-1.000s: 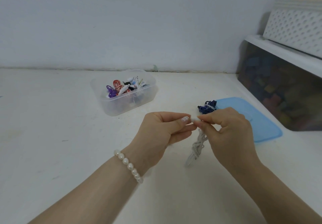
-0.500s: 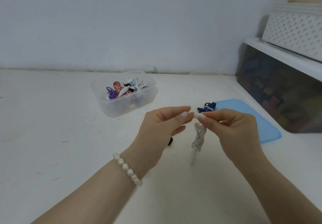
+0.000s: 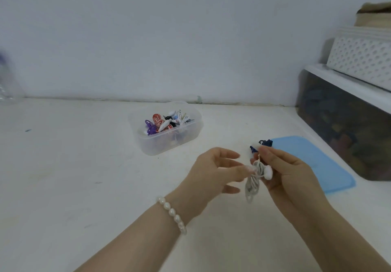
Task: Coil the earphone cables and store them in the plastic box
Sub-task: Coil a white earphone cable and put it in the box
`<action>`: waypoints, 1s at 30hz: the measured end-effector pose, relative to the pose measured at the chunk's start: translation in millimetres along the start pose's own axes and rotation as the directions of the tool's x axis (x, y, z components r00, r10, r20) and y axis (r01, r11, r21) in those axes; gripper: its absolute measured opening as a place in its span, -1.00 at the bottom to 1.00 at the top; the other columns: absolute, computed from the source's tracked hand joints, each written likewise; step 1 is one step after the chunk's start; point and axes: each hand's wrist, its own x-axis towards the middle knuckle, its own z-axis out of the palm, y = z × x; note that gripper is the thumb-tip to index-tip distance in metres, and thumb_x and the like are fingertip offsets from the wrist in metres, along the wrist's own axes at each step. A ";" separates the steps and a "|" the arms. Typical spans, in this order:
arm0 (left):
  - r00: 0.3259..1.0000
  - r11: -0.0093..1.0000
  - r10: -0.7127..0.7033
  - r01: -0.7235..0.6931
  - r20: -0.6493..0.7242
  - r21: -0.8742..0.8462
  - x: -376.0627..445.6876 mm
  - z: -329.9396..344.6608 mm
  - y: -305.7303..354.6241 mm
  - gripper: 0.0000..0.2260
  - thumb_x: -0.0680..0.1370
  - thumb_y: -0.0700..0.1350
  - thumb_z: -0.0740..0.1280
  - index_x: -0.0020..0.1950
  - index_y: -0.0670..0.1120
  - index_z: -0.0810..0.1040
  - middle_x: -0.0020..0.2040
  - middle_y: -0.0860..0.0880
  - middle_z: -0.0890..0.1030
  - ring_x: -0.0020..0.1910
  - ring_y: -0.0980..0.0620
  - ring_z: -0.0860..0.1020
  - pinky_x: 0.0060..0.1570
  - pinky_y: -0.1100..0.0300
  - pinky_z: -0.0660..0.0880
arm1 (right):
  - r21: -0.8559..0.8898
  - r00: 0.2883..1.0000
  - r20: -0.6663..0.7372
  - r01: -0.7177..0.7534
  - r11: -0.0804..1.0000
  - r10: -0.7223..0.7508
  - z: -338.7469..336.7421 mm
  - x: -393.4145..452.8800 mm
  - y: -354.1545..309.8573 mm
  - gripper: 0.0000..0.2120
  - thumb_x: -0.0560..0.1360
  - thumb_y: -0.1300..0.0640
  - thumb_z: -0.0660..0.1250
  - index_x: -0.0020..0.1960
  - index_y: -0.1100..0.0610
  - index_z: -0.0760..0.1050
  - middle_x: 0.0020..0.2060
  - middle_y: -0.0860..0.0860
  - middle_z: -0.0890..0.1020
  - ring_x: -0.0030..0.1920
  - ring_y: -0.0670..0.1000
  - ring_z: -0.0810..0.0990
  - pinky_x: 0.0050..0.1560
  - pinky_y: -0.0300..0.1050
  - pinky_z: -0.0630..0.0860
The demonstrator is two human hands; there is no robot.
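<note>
Head view: your right hand (image 3: 296,178) grips white earphone cable (image 3: 254,184) above white table (image 3: 63,176), fingers curled round top of bundle, white earbud (image 3: 268,172) against palm. Bundle hangs down between your hands. Your left hand (image 3: 213,176) pinches cable at fingertips, other fingers spread. Pearl bracelet (image 3: 172,214) on left wrist. Plastic box (image 3: 167,128) farther back on table, well apart, coiled earphones inside. Blue lid (image 3: 313,161) lies flat right of hands. Dark blue cable (image 3: 265,143) peeks just behind right hand.
</note>
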 end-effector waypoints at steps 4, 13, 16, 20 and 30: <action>0.996 0.994 -0.059 0.052 0.069 0.101 -0.2 0.2 -3.0 -0.60 0.34 -0.22 0.50 0.12 -0.15 0.47 -0.09 -0.13 0.63 -0.27 0.00 0.61 -0.30 0.18 0.58 | -0.072 0.999 -0.017 0.043 0.997 -0.044 15.4 0.4 8.4 -0.81 0.20 0.13 0.40 -0.21 0.16 0.65 -0.37 0.03 0.63 -0.34 -0.06 0.60 -0.33 -0.22 0.56; 0.834 0.941 0.296 -0.171 -0.466 0.292 11.4 -74.4 35.5 -0.66 0.27 -0.06 0.54 -0.36 -0.17 0.40 -0.31 -0.22 0.58 -0.40 -0.15 0.60 -0.33 0.05 0.60 | -0.229 0.980 -0.115 0.134 0.964 -0.164 41.5 25.6 12.2 -0.83 0.53 0.10 0.24 -0.12 0.10 0.59 -0.21 0.04 0.65 -0.17 -0.04 0.58 -0.14 -0.15 0.50; 0.653 0.873 0.420 -0.101 -0.630 0.477 18.7 -117.8 48.9 -0.59 0.21 0.08 0.56 -0.42 -0.13 0.39 -0.36 -0.21 0.63 -0.36 -0.18 0.64 -0.16 -0.09 0.58 | -0.418 0.929 -0.112 0.277 0.865 -0.352 35.5 22.4 24.9 -0.77 0.55 0.15 0.21 -0.20 0.03 0.58 -0.31 -0.04 0.62 -0.26 -0.21 0.56 -0.13 -0.21 0.48; 0.581 0.828 0.457 0.000 -0.673 0.561 35.2 -141.4 55.4 -0.57 0.24 0.09 0.55 -0.47 -0.13 0.37 -0.40 -0.18 0.63 -0.32 -0.15 0.63 -0.13 -0.01 0.57 | -0.607 0.876 -0.014 0.377 0.700 -0.483 27.2 21.7 33.7 -0.75 0.55 0.16 0.19 -0.23 -0.05 0.55 -0.27 -0.13 0.61 -0.19 -0.24 0.56 -0.19 -0.44 0.39; 0.566 0.529 0.446 0.457 -0.693 0.715 62.5 -140.3 48.3 -0.41 0.23 0.26 0.47 -0.04 -0.17 0.40 -0.20 -0.12 0.57 -0.22 -0.14 0.51 -0.30 0.13 0.35 | -0.809 0.719 -0.101 0.343 0.478 -0.688 -21.0 46.8 8.8 -0.72 0.47 0.02 0.13 -0.16 0.11 0.58 -0.27 -0.11 0.53 -0.07 0.00 0.45 -0.11 -0.27 0.22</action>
